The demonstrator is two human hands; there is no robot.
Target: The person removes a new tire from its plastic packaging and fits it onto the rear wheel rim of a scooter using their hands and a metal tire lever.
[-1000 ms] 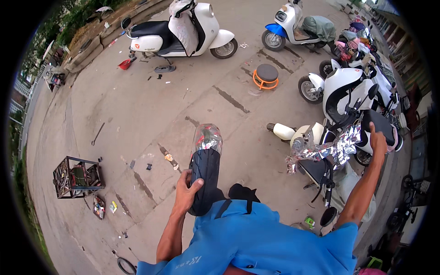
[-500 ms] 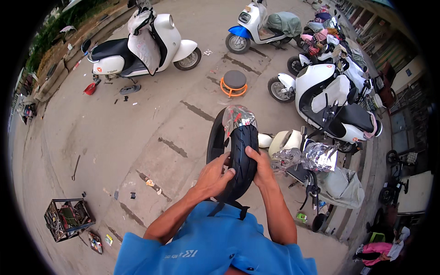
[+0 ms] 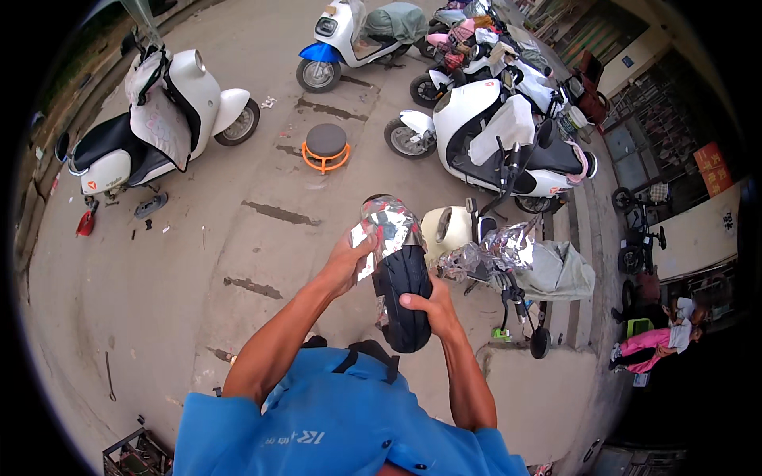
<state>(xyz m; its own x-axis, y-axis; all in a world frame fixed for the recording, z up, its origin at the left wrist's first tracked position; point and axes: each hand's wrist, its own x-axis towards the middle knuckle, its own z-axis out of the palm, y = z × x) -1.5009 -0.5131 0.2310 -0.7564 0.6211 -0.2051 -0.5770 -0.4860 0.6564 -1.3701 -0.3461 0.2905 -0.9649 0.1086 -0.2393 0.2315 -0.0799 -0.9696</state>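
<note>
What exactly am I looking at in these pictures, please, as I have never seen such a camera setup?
There is no machine: a person in a blue shirt works with two bare hands. Every picture comes from one fisheye camera worn on the head, looking down, so straight edges bend toward the dark rim. The left hand grips the silvery wrapping on a black tyre, while the right hand holds the tyre nearer the body. On the pavement ahead stand an orange-framed stool and, to its left, a white scooter.

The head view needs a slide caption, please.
Left hand grips shiny silver film on a black rubber tyre; right hand holds the tyre.
</note>
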